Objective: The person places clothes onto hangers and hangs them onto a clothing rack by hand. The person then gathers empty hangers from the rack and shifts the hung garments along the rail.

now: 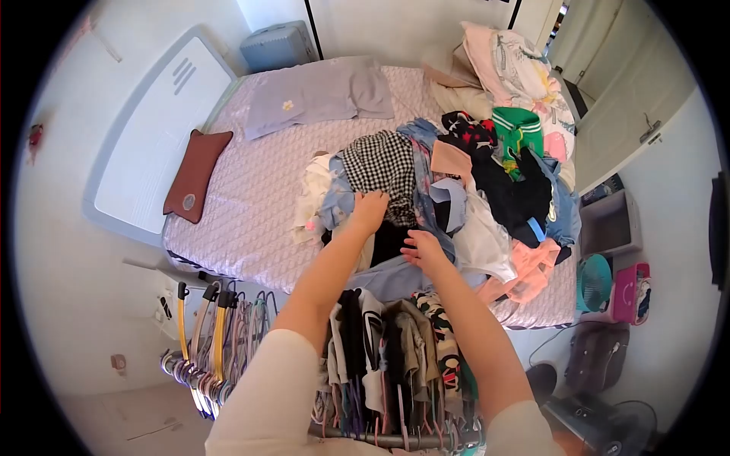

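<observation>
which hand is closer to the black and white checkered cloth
Left. The left hand is at the lower edge of the checkered cloth; the right hand is below that edge and farther to the right.

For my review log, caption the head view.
Left hand at a checked garment, right hand open nearby, over clothes heaped on a bed.

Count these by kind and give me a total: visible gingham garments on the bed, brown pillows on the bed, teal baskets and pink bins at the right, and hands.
Gingham garment: 1
Brown pillow: 1
Teal basket: 1
Pink bin: 1
Hands: 2, left hand and right hand
Total: 6
</observation>
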`<state>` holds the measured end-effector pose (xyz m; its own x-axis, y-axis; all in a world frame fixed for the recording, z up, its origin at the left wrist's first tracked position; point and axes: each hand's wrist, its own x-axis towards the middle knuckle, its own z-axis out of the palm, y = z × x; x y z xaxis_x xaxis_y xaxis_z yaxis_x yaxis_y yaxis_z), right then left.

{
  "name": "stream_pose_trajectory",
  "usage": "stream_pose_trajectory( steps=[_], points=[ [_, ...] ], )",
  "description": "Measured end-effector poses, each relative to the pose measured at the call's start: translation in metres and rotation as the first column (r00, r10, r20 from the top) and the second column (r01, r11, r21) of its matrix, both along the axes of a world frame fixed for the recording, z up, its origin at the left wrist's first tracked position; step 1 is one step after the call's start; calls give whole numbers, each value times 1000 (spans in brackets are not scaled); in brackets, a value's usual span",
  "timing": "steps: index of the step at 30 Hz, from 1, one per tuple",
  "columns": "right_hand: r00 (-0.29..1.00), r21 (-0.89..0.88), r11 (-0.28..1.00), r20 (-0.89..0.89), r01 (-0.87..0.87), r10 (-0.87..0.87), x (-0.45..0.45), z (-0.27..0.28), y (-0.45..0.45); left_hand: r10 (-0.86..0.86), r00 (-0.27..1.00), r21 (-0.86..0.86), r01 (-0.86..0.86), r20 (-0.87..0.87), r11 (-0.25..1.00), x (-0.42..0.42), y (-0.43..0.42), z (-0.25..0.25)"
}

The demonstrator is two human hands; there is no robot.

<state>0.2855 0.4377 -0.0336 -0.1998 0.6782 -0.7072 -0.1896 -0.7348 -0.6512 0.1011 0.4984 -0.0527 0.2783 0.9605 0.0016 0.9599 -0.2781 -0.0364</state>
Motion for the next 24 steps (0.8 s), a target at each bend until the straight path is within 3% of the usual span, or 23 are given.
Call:
stream_pose_trajectory(
  steps=[2, 3, 5, 7, 8, 9, 11, 15, 17, 19, 20, 21, 22, 23, 24],
  points=[
    [979, -131, 981, -130, 139, -156, -6, 12, 3, -69, 860, 152, -10, 506, 988, -4, -7, 39],
    [979, -127, 983, -136, 135, -152, -10, 27, 4, -68, 863, 157, -13, 501, 987, -3, -17, 71],
    [827, -291, 900, -375, 323, -418, -18, 65, 7, 44, 442, -50, 2, 896, 999, 2, -46, 149],
    [658, -3, 956, -725, 294, -205, -18, 90, 11, -191, 414, 139, 154, 890, 978, 3, -86, 195],
    [545, 188, 945, -839, 268, 12, -23, 119, 11, -265, 462, 160, 254, 846, 954, 2, -110, 220],
    [550, 224, 950, -832, 218, 70, -24, 156, 3, -342, 500, 173, 353, 796, 920, -2, -137, 243],
    [742, 263, 958, -664, 117, 92, -25, 221, -23, -515, 493, 291, 462, 701, 838, -16, -186, 277],
    [772, 291, 956, -614, 31, 162, -24, 346, -144, -668, 450, 410, 546, 593, 731, -56, -276, 328],
    [907, 489, 857, -416, 165, 63, -32, 381, -221, -714, 307, 545, 482, 629, 686, -71, -331, 352],
    [975, 729, 683, -184, 49, 127, -25, 393, -288, -763, 87, 686, 383, 640, 619, -84, -386, 369],
    [990, 827, 559, -120, 57, 76, -28, 393, -321, -751, -8, 708, 342, 660, 618, -90, -417, 375],
    [990, 857, 502, -140, 117, 9, -29, 389, -357, -732, -103, 723, 297, 674, 624, -95, -451, 378],
    [972, 864, 452, -231, 220, -31, -36, 387, -391, -724, -105, 717, 294, 681, 632, -100, -481, 383],
    [944, 861, 394, -324, 323, -67, -44, 386, -422, -591, -309, 663, 245, 745, 708, -104, -508, 387],
    [977, 921, 329, -209, 210, -39, -44, 383, -447, -431, -501, 591, 216, 750, 777, -108, -532, 389]
  ],
)
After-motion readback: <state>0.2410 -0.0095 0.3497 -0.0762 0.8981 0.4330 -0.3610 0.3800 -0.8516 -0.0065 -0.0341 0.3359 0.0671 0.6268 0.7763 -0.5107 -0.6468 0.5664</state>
